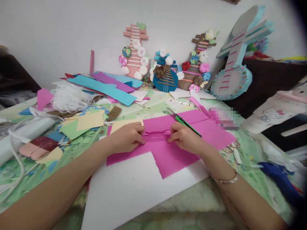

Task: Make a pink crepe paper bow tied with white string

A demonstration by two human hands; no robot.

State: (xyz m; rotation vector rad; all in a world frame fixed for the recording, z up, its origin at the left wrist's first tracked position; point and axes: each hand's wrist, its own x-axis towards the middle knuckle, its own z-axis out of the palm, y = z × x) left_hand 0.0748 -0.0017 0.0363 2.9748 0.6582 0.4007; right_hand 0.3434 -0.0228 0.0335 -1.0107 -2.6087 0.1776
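A magenta paper sheet [168,153] lies in front of me, partly over a large white sheet [129,188]. My left hand [127,138] is closed, pinching a raised fold in the magenta paper. My right hand [184,137] pinches the same fold from the other side. A green-handled craft knife [185,123] rests in my right hand, its blade pointing away to the upper left. A silver bangle [224,179] circles my right wrist.
Paper guitar models with paper flowers [165,75] lean on the back wall, a large blue one [233,76] at right. Coloured paper strips [103,88], white string [68,97] and scraps [81,124] cover the left. Scissors [230,147] and a white Hello Kitty item [271,115] lie right.
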